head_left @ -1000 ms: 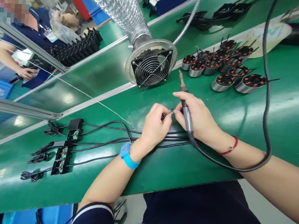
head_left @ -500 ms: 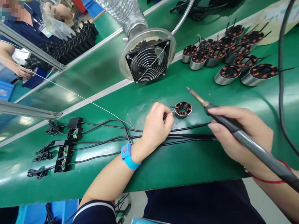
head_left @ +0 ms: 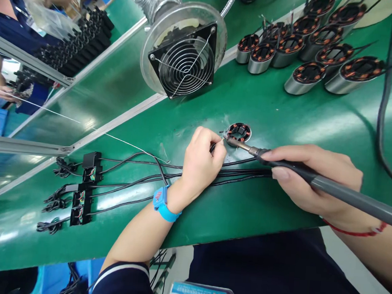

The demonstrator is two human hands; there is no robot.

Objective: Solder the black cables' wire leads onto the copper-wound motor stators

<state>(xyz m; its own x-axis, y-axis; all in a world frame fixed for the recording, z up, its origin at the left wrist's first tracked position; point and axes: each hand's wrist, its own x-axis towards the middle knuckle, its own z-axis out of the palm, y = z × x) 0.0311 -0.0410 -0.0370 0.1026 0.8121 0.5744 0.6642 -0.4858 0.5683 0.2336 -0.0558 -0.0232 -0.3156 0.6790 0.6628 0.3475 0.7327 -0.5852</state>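
My left hand (head_left: 200,163), with a blue wrist strap (head_left: 162,203), pinches the end of a thin black wire (head_left: 216,145) beside a small copper-wound stator ring (head_left: 239,132) lying on the green bench (head_left: 285,117). My right hand (head_left: 310,175) grips a grey soldering iron (head_left: 301,172). The iron's metal tip touches the wire end at my left fingertips, just in front of the ring. Several black cables (head_left: 140,179) run under my left hand to black connector blocks (head_left: 84,188) on the left.
A fume-extraction fan (head_left: 185,59) on a flexible silver duct stands behind the ring. Several finished stators (head_left: 310,52) cluster at the back right. A thick black cord (head_left: 385,97) hangs on the right. Another person's arm (head_left: 0,88) works at the far left.
My right hand swung the soldering iron down from pointing up and away until its tip met the wire end at my left fingers. The stator ring, hidden before, is now uncovered.
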